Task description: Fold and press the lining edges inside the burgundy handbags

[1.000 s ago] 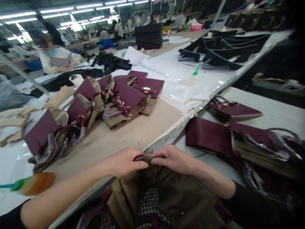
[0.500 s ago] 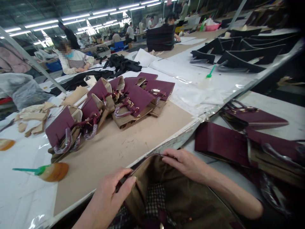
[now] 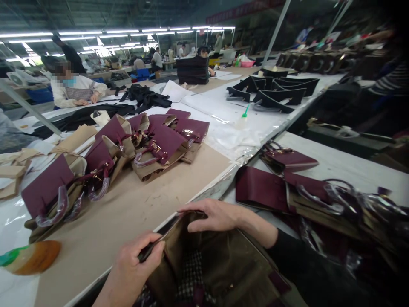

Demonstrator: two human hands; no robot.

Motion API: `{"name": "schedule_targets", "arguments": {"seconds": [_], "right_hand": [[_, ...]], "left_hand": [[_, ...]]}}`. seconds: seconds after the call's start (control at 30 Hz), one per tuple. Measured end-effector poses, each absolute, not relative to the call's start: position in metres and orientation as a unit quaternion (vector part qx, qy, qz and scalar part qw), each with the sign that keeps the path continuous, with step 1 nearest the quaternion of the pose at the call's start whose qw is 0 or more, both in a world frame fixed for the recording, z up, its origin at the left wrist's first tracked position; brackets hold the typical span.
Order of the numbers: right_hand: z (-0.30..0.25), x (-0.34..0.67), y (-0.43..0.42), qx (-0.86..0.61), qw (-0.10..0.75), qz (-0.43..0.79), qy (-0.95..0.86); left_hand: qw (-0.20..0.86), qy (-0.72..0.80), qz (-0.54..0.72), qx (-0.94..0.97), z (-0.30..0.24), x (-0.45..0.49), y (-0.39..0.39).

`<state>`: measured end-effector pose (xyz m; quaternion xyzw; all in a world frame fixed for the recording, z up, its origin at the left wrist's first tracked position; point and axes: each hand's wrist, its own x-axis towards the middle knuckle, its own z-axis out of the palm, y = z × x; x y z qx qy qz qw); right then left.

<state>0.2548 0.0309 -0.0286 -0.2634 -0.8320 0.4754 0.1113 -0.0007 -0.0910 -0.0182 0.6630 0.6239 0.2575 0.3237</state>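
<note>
A handbag (image 3: 249, 256) lies open at the table's near edge, its brown lining facing me. Inside it shows a black-and-white checked piece (image 3: 191, 268). My left hand (image 3: 136, 262) pinches the bag's rim between thumb and fingers at the left. Farther along the same rim, my right hand (image 3: 215, 216) grips the edge, fingers over the outside and thumb inside against the lining. The bag's lower part runs out of view. On the table beyond lie several burgundy handbags (image 3: 169, 138) with plastic-wrapped handles.
More burgundy bags (image 3: 260, 185) are piled on a lower white surface at right. A bottle of amber liquid (image 3: 40, 258) with a green cap stands at left. Black panels (image 3: 281, 96) and a second green-tipped bottle (image 3: 243, 119) are farther back. A person (image 3: 75, 87) works across the table.
My right hand has slid leftward along the rim, closer to my left hand, its thumb now spread inside the bag. The view has turned right.
</note>
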Motion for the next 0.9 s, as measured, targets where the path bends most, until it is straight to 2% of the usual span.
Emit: {"name": "schedule_targets", "arguments": {"seconds": [0.17,0.37,0.6,0.9], "right_hand": [[-0.030,0.219,0.041,-0.163,0.089,0.542,-0.820],[-0.035,0.204,0.045,-0.162,0.066,0.515,-0.839],[-0.040,0.200,0.040,-0.166,0.042,0.445,-0.879],[-0.054,0.240,0.051,-0.179,0.044,0.505,-0.843]], "left_hand": [[0.389,0.635,0.213,0.632,0.000,0.003,-0.087],[0.497,0.639,0.192,0.554,0.000,0.003,-0.088],[0.490,0.664,0.207,0.526,-0.020,0.008,-0.093],[0.405,0.681,0.199,0.576,-0.016,0.004,-0.089]]}}
